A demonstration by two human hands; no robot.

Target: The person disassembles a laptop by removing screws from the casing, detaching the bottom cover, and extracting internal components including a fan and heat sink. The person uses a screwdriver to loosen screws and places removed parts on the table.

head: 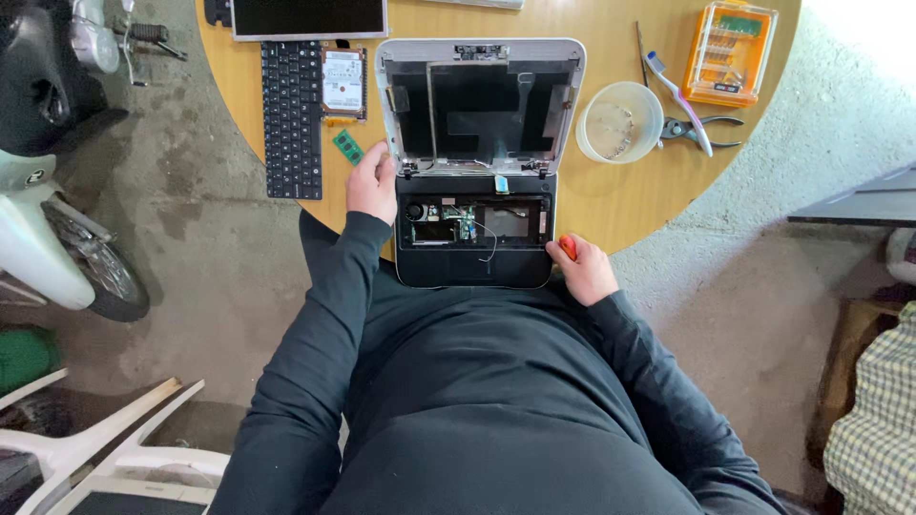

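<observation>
Head view looks straight down over a dark-sleeved torso onto a round wooden tabletop (611, 205) that fills the upper middle of the frame. At the near edge of it lies an opened laptop (475, 153), its lid folded back toward the top of the frame with the screen panel removed, and its base stripped so that the circuit board, a small fan and a loose wire show.

The left hand (373, 183) rests against the left side of the laptop at the hinge, fingers curled loosely over the corner; whether it grips or only steadies the casing cannot be told. The right hand (584, 270), at the lower right corner of the base, is closed around the red handle of a screwdriver (568, 247), whose tip is hidden.

Left of the laptop lie a detached black keyboard (292, 119), a hard drive (343, 84) just beside it, and a small green memory module (347, 147) near the left hand. A removed screen panel (309, 17) sits at the top edge. Right of the laptop stands a white bowl (619, 121) with small screws in it, then a toothbrush (678, 95) lying across pliers (699, 130), and an orange bit case (728, 52) in the upper right.

A scooter wheel (95, 272) shows at the left on the concrete floor.
</observation>
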